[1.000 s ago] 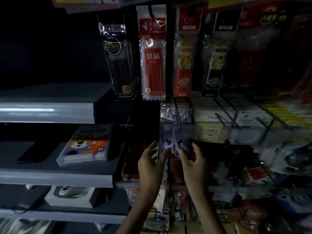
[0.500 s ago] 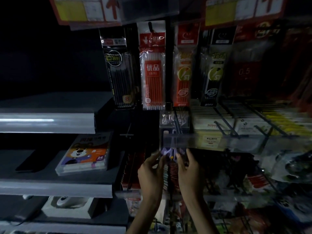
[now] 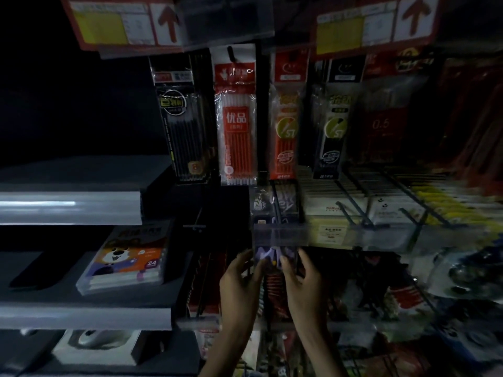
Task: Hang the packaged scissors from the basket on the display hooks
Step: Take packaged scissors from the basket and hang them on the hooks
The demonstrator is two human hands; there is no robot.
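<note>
Holding the packaged scissors (image 3: pixel 273 255) from both sides: left hand (image 3: pixel 239 284) pinches the left edge and right hand (image 3: pixel 306 284) the right edge, fingers curled onto the pack, thumbs toward me. The pack is upright, face to me. Its upper part sits behind the clear price strip (image 3: pixel 280 234), and only the purple lower part shows.

Handling, judged: light, a small pair in a card-and-film pack. The card should be fairly stiff across its width, but the top tab with the hang hole is probably thin and could tear if forced. The film looks glossy, so likely slippery, and an edge pinch low down seems the safer hold. It leaves the top free for the display hook (image 3: pixel 277 210). I cannot tell whether the hole is on the hook yet, since the strip and blur hide it.

Surroundings: similar packs appear to hang on the same hook behind the strip. A red refill pack (image 3: pixel 236 126) hangs above, with black and orange ones beside it. More hooks run off to the right over rows of boxed stock. To the left, a grey shelf (image 3: pixel 81 308) carries a marker box (image 3: pixel 125 259) with a cartoon bear on it.

Room: very dim, right side smeared, detail poor.
</note>
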